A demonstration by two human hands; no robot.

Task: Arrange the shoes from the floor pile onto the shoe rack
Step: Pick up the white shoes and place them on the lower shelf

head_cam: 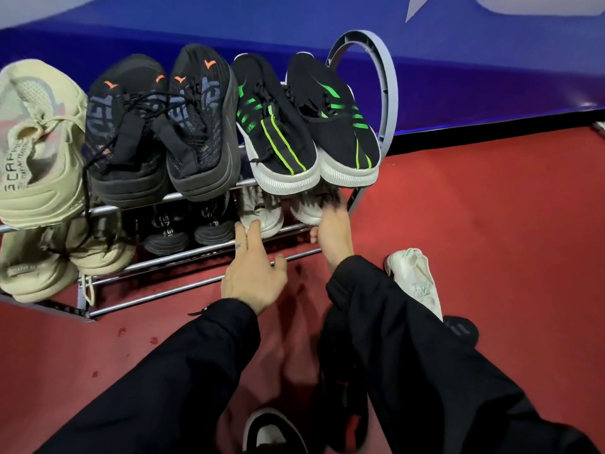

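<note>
Both hands at the lower tier of a crowded shoe rack

Much of the lower tier is shadowed by the shoes above it. The two white sneakers there, the left white sneaker (260,215) and the right white sneaker (307,208), show only their heels; their toes are lost in the dark under the top tier. The right hand (330,231) reaches in at the right one, its fingertips blurred and hidden beneath the green-striped pair, so whether it grasps that shoe cannot be told. The left hand (250,276) lies palm down with fingers spread and loosely extended, two fingertips touching the heel of the left white sneaker, not closed around it. Both arms wear black sleeves (409,348).

The chrome-tube shoe rack (183,253) stands on red carpet (491,224) against a blue wall; its left end is cut off by the frame. On top sit a beige knit sneaker (39,142), partly out of view, a black pair with orange marks (160,126) and a black pair with green stripes (304,122). Below are a beige pair (65,257) and a dim black pair (186,227). A white sneaker on the floor (417,283) lies beside the right sleeve, half covered by it. A black-and-white shoe (271,434) is cropped at the bottom edge
</note>
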